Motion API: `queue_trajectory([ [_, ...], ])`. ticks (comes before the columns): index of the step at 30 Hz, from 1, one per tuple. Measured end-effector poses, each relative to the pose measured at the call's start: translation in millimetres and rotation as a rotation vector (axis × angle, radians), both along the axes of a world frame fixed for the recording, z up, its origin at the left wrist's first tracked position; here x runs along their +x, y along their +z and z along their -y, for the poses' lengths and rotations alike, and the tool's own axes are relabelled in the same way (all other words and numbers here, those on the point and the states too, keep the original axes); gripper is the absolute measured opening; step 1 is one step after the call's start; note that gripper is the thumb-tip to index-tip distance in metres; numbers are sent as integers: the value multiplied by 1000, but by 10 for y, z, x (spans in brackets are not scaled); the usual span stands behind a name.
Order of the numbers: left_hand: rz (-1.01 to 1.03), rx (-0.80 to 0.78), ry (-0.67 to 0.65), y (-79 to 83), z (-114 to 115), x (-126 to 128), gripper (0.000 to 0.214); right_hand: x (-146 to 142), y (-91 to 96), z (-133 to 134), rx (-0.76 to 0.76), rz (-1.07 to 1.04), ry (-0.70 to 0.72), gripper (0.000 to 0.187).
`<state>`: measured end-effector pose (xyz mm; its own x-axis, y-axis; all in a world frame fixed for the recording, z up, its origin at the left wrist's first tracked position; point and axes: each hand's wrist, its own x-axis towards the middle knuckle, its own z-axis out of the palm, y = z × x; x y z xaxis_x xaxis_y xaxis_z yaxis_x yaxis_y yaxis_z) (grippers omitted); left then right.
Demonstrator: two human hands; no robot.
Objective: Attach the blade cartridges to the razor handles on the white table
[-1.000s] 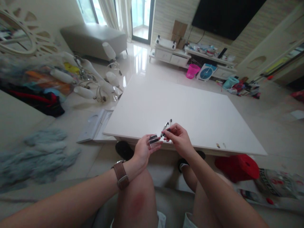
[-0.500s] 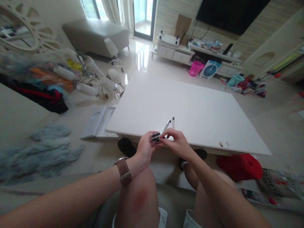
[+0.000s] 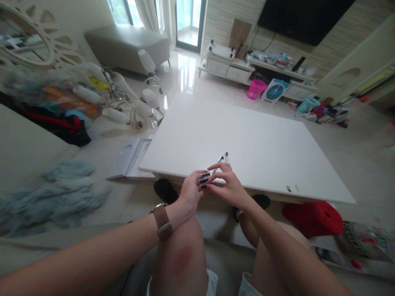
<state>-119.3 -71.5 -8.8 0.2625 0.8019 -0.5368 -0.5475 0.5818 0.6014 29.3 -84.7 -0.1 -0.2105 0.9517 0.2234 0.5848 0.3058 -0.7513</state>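
Note:
My left hand (image 3: 190, 191), with a brown watch strap on its wrist, pinches a small black and clear case (image 3: 204, 179) at the near edge of the white table (image 3: 247, 144). My right hand (image 3: 226, 188) meets it from the right, fingers closed on a thin metal tool (image 3: 221, 158) whose two silver tips stick up past my fingers over the tabletop. The tool's lower end sits against the case. Both hands touch each other above my knees.
A red stool (image 3: 313, 217) lies on the floor at the right of my legs. Two tiny pieces (image 3: 291, 188) rest near the table's right front edge. A chandelier (image 3: 123, 102) and white panels (image 3: 131, 158) lie on the floor at the left, beside a grey-blue rug (image 3: 55, 197).
My two hands have come together: a second ago the tool was held apart from the case, now it is pressed to it. The view shifted slightly.

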Motion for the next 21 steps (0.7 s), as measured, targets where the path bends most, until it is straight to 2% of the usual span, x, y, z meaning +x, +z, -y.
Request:
queue_trajectory([
  [5,-40,33,-42,-35,9,2,23,15,12,-14,-30,-88,-111,17],
  [9,-46,36,-61,-35,17,6,31,19,-63,-26,-74,-91,-187,20],
  [14,-64,35,-63,-13,29,15,29,0,-129,-21,-113,-70,-194,21],
  [21,-69,33,-67,-13,44,20,35,-12,-94,-36,-124,-46,-157,19],
])
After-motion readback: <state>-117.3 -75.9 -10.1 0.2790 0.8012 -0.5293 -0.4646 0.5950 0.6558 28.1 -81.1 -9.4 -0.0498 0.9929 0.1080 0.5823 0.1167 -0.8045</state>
